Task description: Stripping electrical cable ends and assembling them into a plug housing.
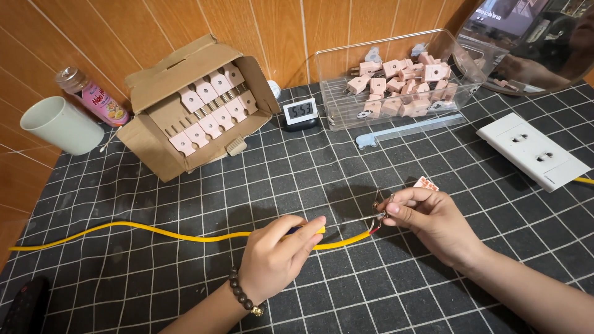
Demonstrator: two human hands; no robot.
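left hand (275,256) has its fingers clamped round a screwdriver with a yellow handle (307,231), right on top of the yellow cable (154,233) that runs across the gridded bench (309,173), tip pointing at the cable's stripped end. right hand (427,216) pinches the small metal plug prongs (378,207) at that cable end, fingers together on them, with a pink plug shell (425,183) just behind it. further back from the cable sit a cardboard box of pink plugs (198,108), a clear tub of them (402,77) and a white socket plate (532,151).

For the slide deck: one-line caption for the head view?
Left hand pins yellow cable; right hand pinches its bare wire ends.
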